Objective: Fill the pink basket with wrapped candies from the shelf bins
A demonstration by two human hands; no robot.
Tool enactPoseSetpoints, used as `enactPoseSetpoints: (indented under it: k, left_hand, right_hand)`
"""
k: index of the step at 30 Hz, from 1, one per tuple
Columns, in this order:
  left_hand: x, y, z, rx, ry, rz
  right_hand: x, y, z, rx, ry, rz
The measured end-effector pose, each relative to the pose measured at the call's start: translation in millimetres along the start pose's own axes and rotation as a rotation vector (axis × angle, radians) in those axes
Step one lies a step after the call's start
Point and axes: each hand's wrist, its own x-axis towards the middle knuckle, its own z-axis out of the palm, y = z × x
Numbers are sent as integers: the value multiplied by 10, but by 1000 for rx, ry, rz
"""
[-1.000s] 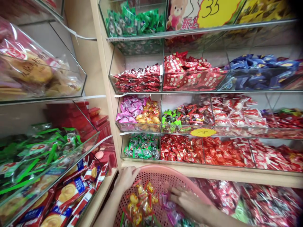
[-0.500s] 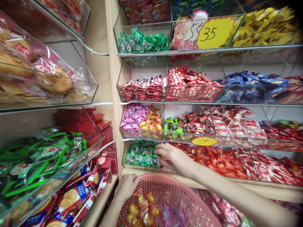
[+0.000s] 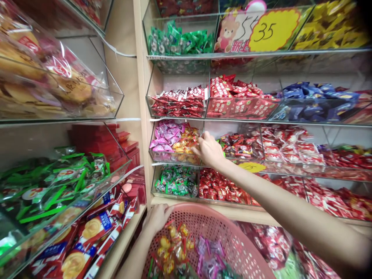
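My left hand [image 3: 158, 219] grips the rim of a pink perforated plastic basket [image 3: 247, 240], fingers curled over its edge. Inside the basket are yellow-wrapped candies [image 3: 171, 248] with red ends, purple-wrapped candies [image 3: 210, 250] and some green wrappers low down. My right hand [image 3: 209, 149] reaches into a clear shelf bin, its curled fingers at the yellow-and-orange wrapped candies [image 3: 186, 141]. What lies between those fingers is hidden. Pink-wrapped candies [image 3: 167, 133] share that bin, to the left. Below it sits a bin of green-and-silver wrapped candies [image 3: 177, 180].
Clear bin fronts and shelf edges surround my right arm. Red-wrapped candies [image 3: 216, 184] fill the bottom shelf, under a yellow price tag [image 3: 251, 167]. At the left, another shelf holds green packets [image 3: 64, 174] above blue-and-red biscuit packs [image 3: 77, 259].
My right hand has risen from the bottom green-candy bin to the yellow candies one shelf up, its fingers more curled. The left hand stays on the basket rim. The view has shifted slightly.
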Motion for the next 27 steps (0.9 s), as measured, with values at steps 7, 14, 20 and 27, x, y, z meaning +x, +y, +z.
enactPoseSetpoints:
  k: [7,14,20,27]
  left_hand:
    - [10,7,0,18,-25,-13]
    - [-4,11,-8,30,-16,-14]
    - [4,26,-9,24,-22,-27]
    - [-14,51,-16,19,-37,-44]
  right_hand:
    - [4,-39,94,90,-8,56]
    - [-42,79,20,357,237,87]
    - [-626,40,-91,660,312,90]
    - [-1799,-384,894,851,-255,72]
